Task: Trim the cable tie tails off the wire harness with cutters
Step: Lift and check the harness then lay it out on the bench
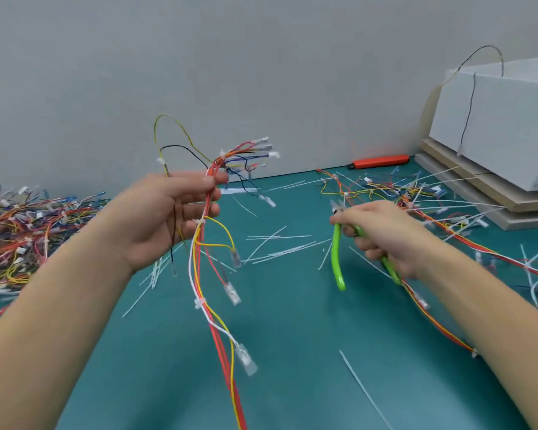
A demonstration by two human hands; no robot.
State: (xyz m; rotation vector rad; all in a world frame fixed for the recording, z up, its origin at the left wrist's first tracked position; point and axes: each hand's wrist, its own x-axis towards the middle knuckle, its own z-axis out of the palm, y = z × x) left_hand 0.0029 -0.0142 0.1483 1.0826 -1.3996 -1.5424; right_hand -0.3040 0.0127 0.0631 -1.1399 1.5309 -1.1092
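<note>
My left hand point(168, 215) holds a wire harness point(212, 274) up over the green mat, pinching its red, yellow and white wires between thumb and fingers. White cable ties point(200, 302) sit along the bundle, and clear-sleeved terminals hang from its ends. My right hand point(382, 234) grips green-handled cutters point(337, 259) to the right of the harness, apart from it. The handles are spread and point down toward me. The cutter jaws are blurred and mostly hidden by my fingers.
Cut white tie tails point(280, 246) litter the green mat point(292, 352). A heap of harnesses point(19, 231) lies at the left, more harnesses point(416, 197) at the right. An orange utility knife point(379, 161) lies by the wall. A white box point(503, 125) stands on boards at the far right.
</note>
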